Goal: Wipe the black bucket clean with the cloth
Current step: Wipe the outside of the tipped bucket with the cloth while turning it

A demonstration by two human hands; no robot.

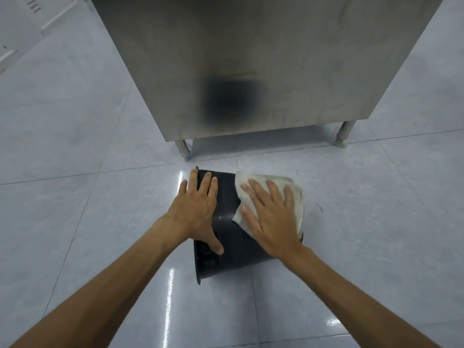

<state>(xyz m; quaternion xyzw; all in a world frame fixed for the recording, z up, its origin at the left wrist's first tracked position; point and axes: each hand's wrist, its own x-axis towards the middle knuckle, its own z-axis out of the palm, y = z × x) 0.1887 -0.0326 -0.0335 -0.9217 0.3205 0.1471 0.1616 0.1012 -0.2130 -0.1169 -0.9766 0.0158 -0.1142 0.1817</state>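
Observation:
The black bucket [227, 212] lies on its side on the tiled floor, its rim toward the left. My left hand [198, 209] rests flat on the bucket's left part, fingers spread, thumb down near the rim. My right hand [272, 217] presses a crumpled white cloth [296, 194] flat against the bucket's right side. The cloth covers the bucket's right end, which is hidden beneath it.
A stainless steel cabinet [251, 66] on short metal legs [184, 149] stands just beyond the bucket. Glossy pale tiles [100, 222] surround it. A white wall fixture [30, 18] is at the far upper left.

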